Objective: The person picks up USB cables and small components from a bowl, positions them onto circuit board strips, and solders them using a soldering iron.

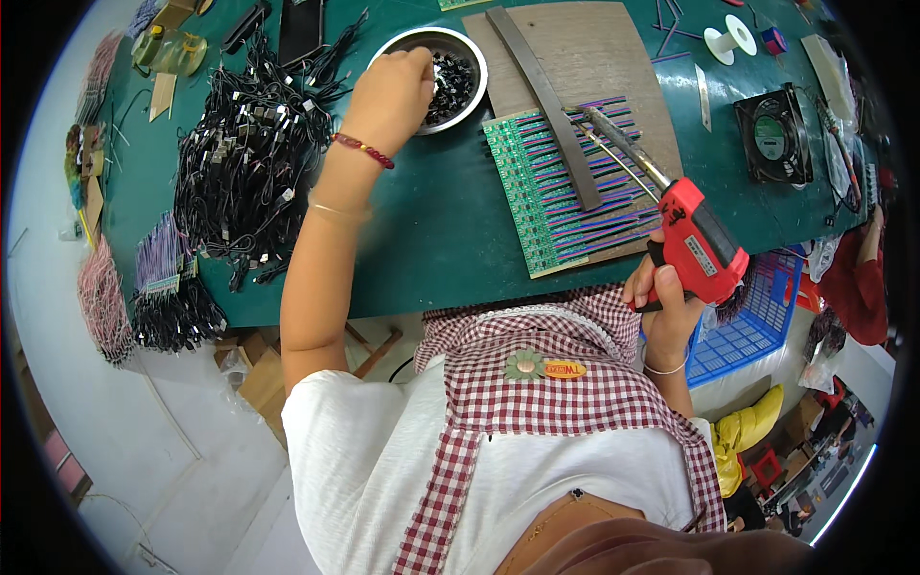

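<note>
My left hand (395,91) reaches over the rim of a round metal bowl (482,84). Small black parts (454,84) fill the bottom of that bowl. The fingers are curled together, and whatever they pinch is hidden. In my right hand (667,299) is a red soldering gun (698,240), gripped by its handle. Its tip points up and left, over a panel of green circuit boards (520,192). Rows of purple, blue and black wires (613,226) run out from the boards. Across these wires lies a grey metal bar (546,105), on a brown board (613,48).
A large heap of black cables (244,158) covers the table's left part. Bundled wires (171,251) hang at the left edge. A black fan (772,136), a white spool (730,40) and a metal strip (703,98) lie right. Below the edge stands a blue crate (747,340).
</note>
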